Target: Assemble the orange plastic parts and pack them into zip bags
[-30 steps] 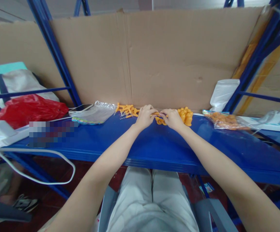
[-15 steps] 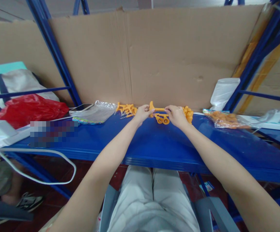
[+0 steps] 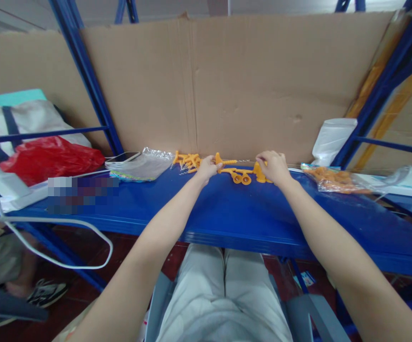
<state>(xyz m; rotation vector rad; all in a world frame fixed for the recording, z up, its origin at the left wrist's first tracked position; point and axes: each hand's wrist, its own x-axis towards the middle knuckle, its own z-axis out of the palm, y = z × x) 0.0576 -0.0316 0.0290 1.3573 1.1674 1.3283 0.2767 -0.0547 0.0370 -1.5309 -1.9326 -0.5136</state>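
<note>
My left hand (image 3: 209, 168) is closed around the yellow handle of a corkscrew (image 3: 229, 162), whose metal spiral points right. Over a cluster of yellow plastic parts (image 3: 260, 175) at the back of the table, my right hand (image 3: 274, 166) has its fingers curled down on one of them. The hand hides much of this cluster. Between my hands lie two yellow parts with round cup-shaped ends (image 3: 241, 178). Left of my left hand is a pile of yellow corkscrews (image 3: 188, 160) with bare metal spirals.
A cardboard sheet (image 3: 245, 85) stands behind the blue table (image 3: 227, 213). Clear plastic bags (image 3: 145, 166) lie left, near a red bag (image 3: 52, 159). At right are a bag of orange parts (image 3: 330, 178) and a white pouch (image 3: 334, 140). A white cable (image 3: 99, 237) loops at left.
My right hand has left the corkscrew's shaft and moved right to the cluster of yellow parts. The metal spiral now shows, while my left hand still holds the handle.
</note>
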